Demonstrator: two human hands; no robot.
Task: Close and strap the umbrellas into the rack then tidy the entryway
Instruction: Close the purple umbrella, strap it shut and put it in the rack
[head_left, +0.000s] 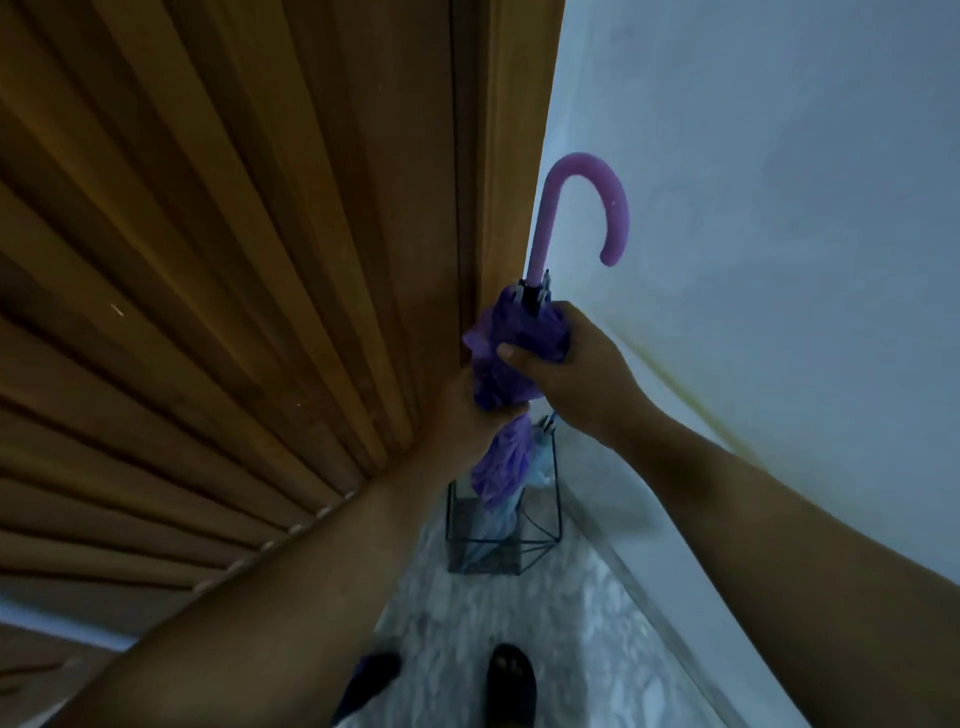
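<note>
A folded purple umbrella (506, 457) with a pale pink crook handle (582, 182) stands upright, its lower end down inside a black wire rack (558, 519) on the floor. My right hand (566, 364) is wrapped around the bunched purple fabric just below the handle. My left hand (467, 410) grips the same fabric a little lower, partly hidden behind it. A light blue umbrella (540, 462) stands in the rack beside the purple one, mostly hidden.
A ribbed wooden door (234, 260) fills the left side and a pale wall (753, 208) the right; the rack stands in the corner between them. My feet in dark footwear (511, 680) stand on the marbled floor (571, 623). A dark blue object (369, 680) lies by my left foot.
</note>
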